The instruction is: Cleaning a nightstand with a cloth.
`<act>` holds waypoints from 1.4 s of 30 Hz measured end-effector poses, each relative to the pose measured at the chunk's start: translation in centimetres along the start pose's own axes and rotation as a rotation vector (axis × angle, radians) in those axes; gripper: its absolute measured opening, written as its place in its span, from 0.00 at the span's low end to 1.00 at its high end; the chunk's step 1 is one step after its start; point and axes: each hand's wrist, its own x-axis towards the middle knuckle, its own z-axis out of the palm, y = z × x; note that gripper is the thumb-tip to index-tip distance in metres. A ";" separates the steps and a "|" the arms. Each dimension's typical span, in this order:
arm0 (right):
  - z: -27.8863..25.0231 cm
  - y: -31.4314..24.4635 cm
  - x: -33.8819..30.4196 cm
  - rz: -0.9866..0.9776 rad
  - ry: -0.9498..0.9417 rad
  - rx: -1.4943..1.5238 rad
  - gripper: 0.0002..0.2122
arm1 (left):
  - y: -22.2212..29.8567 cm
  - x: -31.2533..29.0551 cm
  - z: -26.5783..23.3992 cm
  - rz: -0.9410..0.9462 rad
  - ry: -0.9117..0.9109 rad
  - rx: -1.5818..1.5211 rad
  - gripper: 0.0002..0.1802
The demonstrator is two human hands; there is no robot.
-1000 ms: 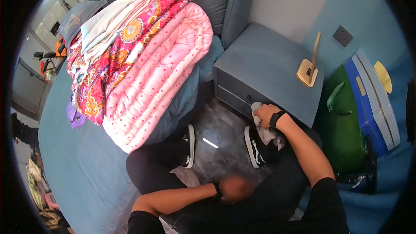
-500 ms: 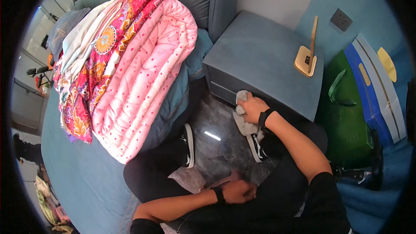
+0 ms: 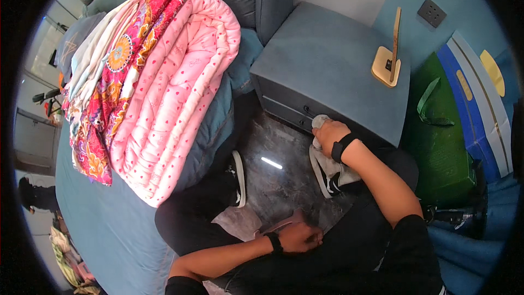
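Observation:
In my right hand (image 3: 334,135) is a bunched light grey cloth (image 3: 320,121), pressed to the front of the grey nightstand (image 3: 327,49). Part of the cloth hangs below the hand, over my right shoe (image 3: 322,177). Two small dark drawer knobs (image 3: 302,122) show just left of the cloth. My left hand (image 3: 297,237) rests low by my lap with its fingers curled; whether anything is inside them is hidden. A dusty pink piece (image 3: 284,224) of something lies right beside it, partly covered by the hand.
A lamp-like wooden stand (image 3: 386,71) is on the nightstand. To the right, a green bag (image 3: 436,153) leans beside a blue and white panel (image 3: 469,114). On the left, a bed (image 3: 103,229) carries a folded pink quilt (image 3: 180,87) and patterned fabric (image 3: 117,76).
My right hand has slid the cloth rightward along the drawer front, uncovering the knobs. My left hand stays nearly in place. The whole view has shifted slightly.

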 end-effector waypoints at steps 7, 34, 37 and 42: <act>-0.5 0.3 -2.0 0.052 -0.025 0.037 0.19 | 0.0 -0.2 0.0 0.025 0.043 -0.042 0.10; 0.8 0.9 0.0 0.050 0.118 0.170 0.24 | 0.2 -0.1 0.9 0.031 0.062 -0.089 0.10; 1.0 0.0 0.5 0.001 0.233 0.170 0.27 | 0.2 0.0 1.0 0.083 0.097 -0.052 0.10; 2.1 -1.9 3.7 -0.024 0.538 0.087 0.30 | 1.6 -0.3 -0.5 0.013 0.028 -0.072 0.11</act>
